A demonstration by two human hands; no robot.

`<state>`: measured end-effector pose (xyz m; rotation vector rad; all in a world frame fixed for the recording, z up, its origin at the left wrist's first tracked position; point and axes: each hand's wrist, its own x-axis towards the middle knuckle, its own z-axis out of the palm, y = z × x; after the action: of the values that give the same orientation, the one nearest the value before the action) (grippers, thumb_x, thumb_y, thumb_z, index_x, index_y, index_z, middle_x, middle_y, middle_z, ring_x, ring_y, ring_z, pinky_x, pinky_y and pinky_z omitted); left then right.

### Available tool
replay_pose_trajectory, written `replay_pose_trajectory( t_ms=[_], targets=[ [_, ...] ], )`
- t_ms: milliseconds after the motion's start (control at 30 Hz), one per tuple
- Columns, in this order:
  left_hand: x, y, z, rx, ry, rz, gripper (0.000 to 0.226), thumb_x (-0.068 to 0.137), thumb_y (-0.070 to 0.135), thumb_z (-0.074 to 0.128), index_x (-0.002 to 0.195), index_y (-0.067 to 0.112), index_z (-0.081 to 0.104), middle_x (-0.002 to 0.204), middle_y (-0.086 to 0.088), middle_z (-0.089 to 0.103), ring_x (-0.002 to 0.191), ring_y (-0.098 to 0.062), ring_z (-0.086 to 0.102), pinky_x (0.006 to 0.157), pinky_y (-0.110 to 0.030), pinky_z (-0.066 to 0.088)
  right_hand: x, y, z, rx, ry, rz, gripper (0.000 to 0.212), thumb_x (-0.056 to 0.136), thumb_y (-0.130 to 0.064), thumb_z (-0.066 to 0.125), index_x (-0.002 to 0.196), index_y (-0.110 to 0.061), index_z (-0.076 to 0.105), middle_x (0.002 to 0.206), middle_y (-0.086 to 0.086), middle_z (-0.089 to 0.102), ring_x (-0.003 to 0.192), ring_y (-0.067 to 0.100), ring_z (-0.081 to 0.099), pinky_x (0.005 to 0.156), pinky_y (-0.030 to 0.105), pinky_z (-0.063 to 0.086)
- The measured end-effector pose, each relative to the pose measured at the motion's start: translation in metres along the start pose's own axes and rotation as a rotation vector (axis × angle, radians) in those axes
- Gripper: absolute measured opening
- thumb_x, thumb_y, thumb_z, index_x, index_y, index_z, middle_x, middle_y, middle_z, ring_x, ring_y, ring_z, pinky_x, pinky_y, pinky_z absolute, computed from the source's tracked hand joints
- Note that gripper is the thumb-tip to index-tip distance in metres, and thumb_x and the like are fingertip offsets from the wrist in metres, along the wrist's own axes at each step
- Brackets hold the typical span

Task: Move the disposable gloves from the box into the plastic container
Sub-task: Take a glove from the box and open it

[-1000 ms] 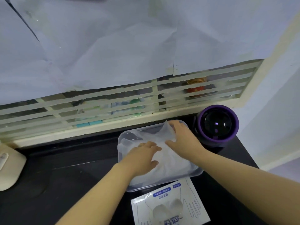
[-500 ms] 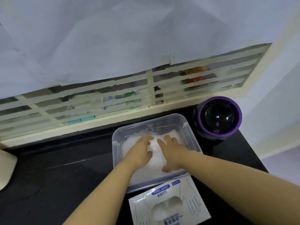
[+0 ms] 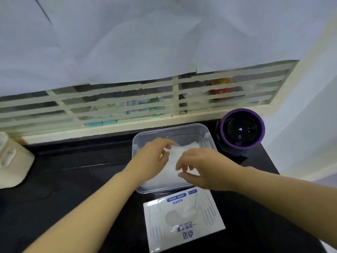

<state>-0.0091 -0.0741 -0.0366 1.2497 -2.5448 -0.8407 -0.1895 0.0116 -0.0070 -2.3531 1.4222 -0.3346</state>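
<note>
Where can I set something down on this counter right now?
The widest bare stretch of black counter lies between the cream appliance at left and the plastic container; the left forearm crosses its near edge. The right is crowded: the glove box sits right at the container's front, the purple device stands close beside it.

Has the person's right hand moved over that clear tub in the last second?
Yes. Against the plastic container, the right hand has drawn back from the far rim toward the near rim, above the gloves.
</note>
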Motion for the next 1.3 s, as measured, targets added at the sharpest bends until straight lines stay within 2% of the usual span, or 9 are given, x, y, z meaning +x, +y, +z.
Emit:
replay_pose_trajectory(
  t_ms=[67,200,400,467,533,633,1033,1167,1300],
  targets=[
    [-0.029,0.012,-0.006,0.102,0.012,0.119,0.035,0.099,0.015,0.047,0.131,0.027,0.055,0.120,0.012,0.058,0.102,-0.005,0.055,0.089,-0.017,0.043,-0.021,-0.013,0.009,-0.087,-0.134,-0.187,0.019,0.096,-0.026,0.052,0.105,-0.018,0.066,0.096,-0.002,0.065,0.085,0.015,0.058,0.073,0.031,0.049],
    [-0.056,0.014,0.006,0.313,-0.007,0.241,0.033,0.101,0.019,0.042,0.129,0.028,0.057,0.123,0.012,0.058,0.105,-0.009,0.059,0.084,-0.027,0.049,-0.028,-0.009,0.055,-0.272,-0.466,-0.233,0.040,0.095,-0.010,0.054,0.134,-0.020,0.053,0.127,0.004,0.059,0.111,0.025,0.058,0.090,0.039,0.049],
    [-0.107,-0.005,0.045,0.379,-0.066,0.395,0.031,0.086,0.029,0.041,0.099,0.024,0.069,0.089,0.009,0.064,0.065,-0.012,0.063,0.049,-0.019,0.040,-0.021,-0.002,0.110,-0.407,-0.537,-0.111,0.038,0.101,-0.023,0.038,0.137,-0.032,0.045,0.125,0.003,0.056,0.104,0.026,0.059,0.065,0.032,0.035],
    [-0.119,-0.014,0.061,0.415,-0.121,0.281,0.042,0.090,0.042,0.045,0.126,0.025,0.060,0.119,0.005,0.061,0.099,-0.015,0.063,0.075,-0.025,0.052,-0.019,-0.005,0.115,-0.483,-0.536,-0.107,0.036,0.101,-0.022,0.037,0.134,-0.030,0.049,0.119,0.003,0.059,0.103,0.027,0.060,0.064,0.033,0.034],
    [-0.130,-0.025,0.072,0.451,-0.283,0.086,0.077,0.088,0.059,0.053,0.152,0.026,0.026,0.158,0.003,0.025,0.142,-0.018,0.028,0.112,-0.033,0.029,-0.018,-0.010,0.119,-0.534,-0.534,-0.105,0.029,0.099,-0.015,0.040,0.120,-0.021,0.059,0.111,0.004,0.062,0.098,0.028,0.061,0.061,0.033,0.036],
    [-0.134,-0.025,0.075,0.476,-0.380,-0.007,0.095,0.083,0.066,0.057,0.156,0.028,0.009,0.163,0.009,-0.006,0.149,-0.015,-0.002,0.118,-0.034,0.010,-0.020,-0.014,0.122,-0.555,-0.552,-0.105,0.019,0.095,-0.007,0.044,0.102,-0.013,0.061,0.103,0.006,0.062,0.086,0.028,0.062,0.055,0.034,0.036],
    [-0.128,-0.013,0.074,0.507,-0.368,-0.031,0.099,0.075,0.059,0.070,0.153,0.025,0.020,0.162,0.004,0.010,0.146,-0.023,0.016,0.116,-0.041,0.025,-0.040,-0.044,0.059,-0.284,-0.072,-0.101,0.017,0.100,-0.022,0.043,0.106,-0.020,0.059,0.101,-0.004,0.061,0.073,0.023,0.058,0.064,0.033,0.044],
    [-0.127,-0.007,0.070,0.520,-0.411,-0.057,0.097,0.076,0.058,0.070,0.152,0.021,0.022,0.159,0.001,0.016,0.142,-0.024,0.022,0.113,-0.041,0.029,-0.031,-0.061,0.007,0.065,0.219,0.086,0.016,0.099,-0.022,0.044,0.093,-0.015,0.058,0.082,-0.006,0.058,0.069,0.009,0.053,0.066,0.028,0.045],
    [-0.130,0.013,0.051,0.279,-0.383,-0.130,0.082,0.080,0.052,0.071,0.146,0.021,0.033,0.142,0.004,0.036,0.129,-0.022,0.040,0.104,-0.032,0.036,-0.021,-0.060,-0.025,0.637,0.139,0.429,0.019,0.097,-0.013,0.047,0.083,-0.013,0.059,0.076,-0.005,0.055,0.067,0.006,0.048,0.062,0.016,0.045]
  ],
)
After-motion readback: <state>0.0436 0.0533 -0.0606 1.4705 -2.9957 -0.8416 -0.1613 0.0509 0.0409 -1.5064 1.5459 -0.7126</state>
